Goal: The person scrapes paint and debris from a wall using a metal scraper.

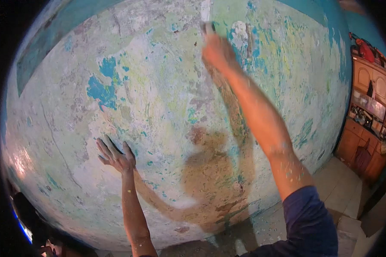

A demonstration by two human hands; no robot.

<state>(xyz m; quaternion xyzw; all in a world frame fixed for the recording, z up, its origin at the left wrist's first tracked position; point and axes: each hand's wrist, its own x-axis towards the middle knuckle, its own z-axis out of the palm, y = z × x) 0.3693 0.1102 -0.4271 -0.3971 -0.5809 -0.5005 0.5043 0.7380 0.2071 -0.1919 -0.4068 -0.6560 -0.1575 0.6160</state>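
A plastered wall (167,106) with patchy, worn paint in pale green, white and blue fills the view. My right hand (218,53) is raised high at the top centre, closed around a hand scraper (208,28) whose end is against the wall; motion blurs both. Just above the tool runs a pale white strip. My left hand (115,155), fingers spread, rests on the wall at the lower left and holds nothing. Paint flecks stick to my right arm.
At the right stands a wooden cabinet (357,128) with items on its shelves and a red object (366,51) on top. Paint chips lie on the tiled floor (337,183) along the wall's foot. My shadow falls across the wall. Dark objects stand at the lower left.
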